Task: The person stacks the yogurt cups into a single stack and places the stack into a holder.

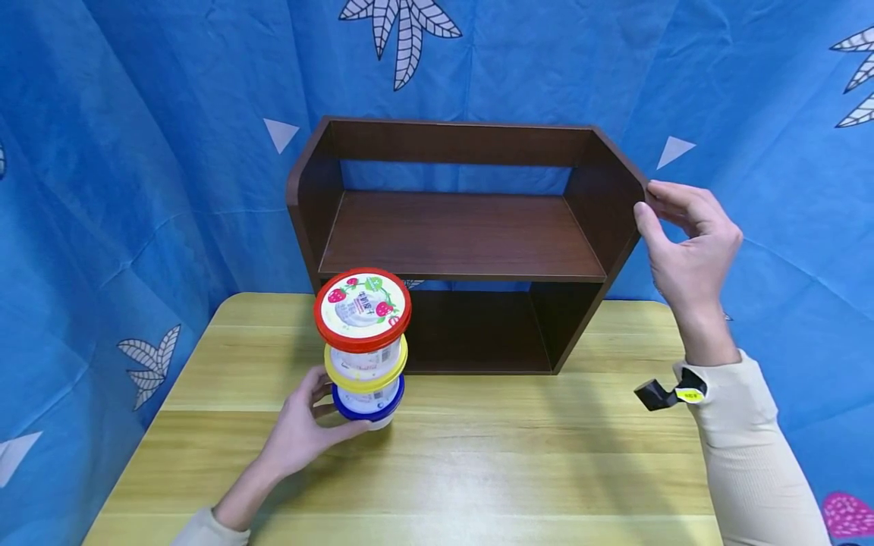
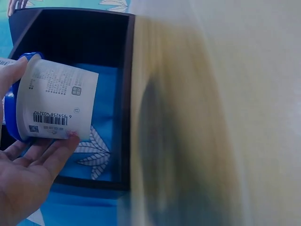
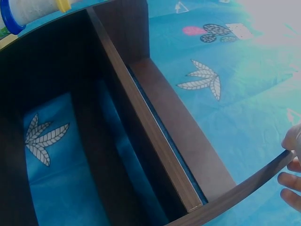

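My left hand [image 1: 305, 427] grips the bottom tub [image 2: 59, 101], a white one with a blue lid, thumb on one side and fingers on the other. On it stand a tub with a yellow lid [image 1: 365, 387] and, topmost, a tub whose red-rimmed lid [image 1: 363, 309] has strawberries printed on it. The stack is held in front of the left part of a dark brown two-tier shelf [image 1: 464, 235]. My right hand [image 1: 693, 250] pinches the front edge of the shelf's right side panel; in the right wrist view that edge runs between thumb and fingers.
The shelf stands at the back of a light wooden table [image 1: 492, 470]. Behind it hangs a blue curtain [image 1: 184, 98] with white leaf prints. A small black device [image 1: 658, 394] is strapped to my right wrist.
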`<state>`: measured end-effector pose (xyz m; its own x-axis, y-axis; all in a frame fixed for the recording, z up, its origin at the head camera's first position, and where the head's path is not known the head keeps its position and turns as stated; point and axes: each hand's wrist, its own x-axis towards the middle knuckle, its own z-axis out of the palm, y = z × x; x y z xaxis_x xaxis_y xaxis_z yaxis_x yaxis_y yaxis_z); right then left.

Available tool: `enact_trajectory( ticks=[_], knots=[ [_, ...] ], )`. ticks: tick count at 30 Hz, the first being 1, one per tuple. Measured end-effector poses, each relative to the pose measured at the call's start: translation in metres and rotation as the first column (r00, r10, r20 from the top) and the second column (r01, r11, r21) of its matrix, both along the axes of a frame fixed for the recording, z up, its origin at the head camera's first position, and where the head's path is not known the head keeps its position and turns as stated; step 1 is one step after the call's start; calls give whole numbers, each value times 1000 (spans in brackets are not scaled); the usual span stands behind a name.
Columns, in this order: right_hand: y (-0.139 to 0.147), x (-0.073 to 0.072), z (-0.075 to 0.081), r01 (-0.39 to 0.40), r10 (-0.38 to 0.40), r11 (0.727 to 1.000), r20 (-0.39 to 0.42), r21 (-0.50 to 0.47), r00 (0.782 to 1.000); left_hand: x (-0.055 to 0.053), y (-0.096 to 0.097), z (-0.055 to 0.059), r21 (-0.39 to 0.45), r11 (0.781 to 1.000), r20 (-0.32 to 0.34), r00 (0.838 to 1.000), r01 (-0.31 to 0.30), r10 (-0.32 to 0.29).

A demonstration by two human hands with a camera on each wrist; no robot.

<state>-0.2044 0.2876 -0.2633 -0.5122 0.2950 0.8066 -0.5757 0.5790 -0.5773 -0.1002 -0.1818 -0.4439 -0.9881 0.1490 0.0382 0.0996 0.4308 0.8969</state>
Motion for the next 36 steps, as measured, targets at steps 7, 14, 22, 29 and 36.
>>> enact_trajectory(
  ticks=[7,14,22,29,36],
  knots=[
    [-1,3,2,-39,39,999,-4,-33,999,-1,4,11,19,1000,-49,999,25,-24],
    [-2,8,4,-49,49,998,0,-50,999,-4,11,20,30,999,-63,997,41,-39],
    [-3,10,5,-59,59,997,13,-51,998,-10,16,31,38,997,-111,992,65,-60],
    [-1,7,4,-64,64,998,-4,10,998,-11,21,47,41,996,-167,984,73,-66],
    [-3,11,5,-47,48,998,30,-50,998,-15,24,59,59,994,-193,978,88,-75]
  ],
)
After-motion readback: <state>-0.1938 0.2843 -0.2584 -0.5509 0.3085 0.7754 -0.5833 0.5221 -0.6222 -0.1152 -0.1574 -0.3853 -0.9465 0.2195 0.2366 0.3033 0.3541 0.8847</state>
